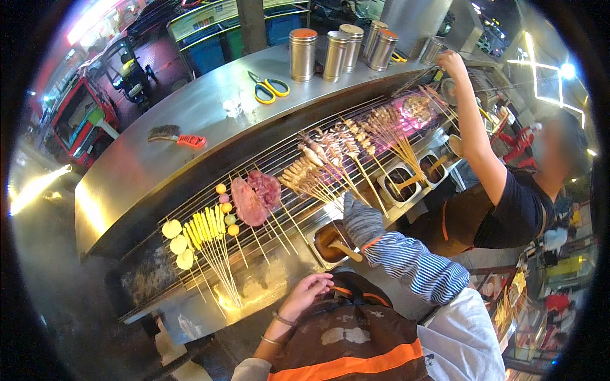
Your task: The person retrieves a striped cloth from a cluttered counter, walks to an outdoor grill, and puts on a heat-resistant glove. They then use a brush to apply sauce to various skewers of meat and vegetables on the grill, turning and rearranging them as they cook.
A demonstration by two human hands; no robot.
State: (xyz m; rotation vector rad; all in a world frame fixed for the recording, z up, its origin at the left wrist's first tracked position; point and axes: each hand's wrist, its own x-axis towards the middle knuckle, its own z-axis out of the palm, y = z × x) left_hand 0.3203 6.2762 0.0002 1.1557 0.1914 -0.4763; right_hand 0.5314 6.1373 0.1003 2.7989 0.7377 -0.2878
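Note:
My left hand (pixel 309 291), bare with a bracelet at the wrist, rests near my apron at the grill's front edge and holds nothing. My right hand (pixel 360 216) wears a grey knit glove and is over the skewer handles, above a metal sauce tray (pixel 329 240) with a wooden brush. Its fingers seem curled near sticks; whether they grip any cannot be told. On the grill lie meat skewers (pixel 300 174), squid skewers (pixel 312 153), two large slabs of raw-looking meat (pixel 252 200), coloured ball skewers (pixel 227 207), yellow skewers (pixel 205 226) and round pale slices (pixel 178 244).
A co-worker (pixel 505 200) stands at my right, an arm stretched over the grill's far end. The steel shelf (pixel 190 109) behind the grill holds a wire brush (pixel 177 138), yellow-black scissors (pixel 269 90), a glass (pixel 232 102) and several metal shakers (pixel 302 55). More sauce trays (pixel 399 185) line the front.

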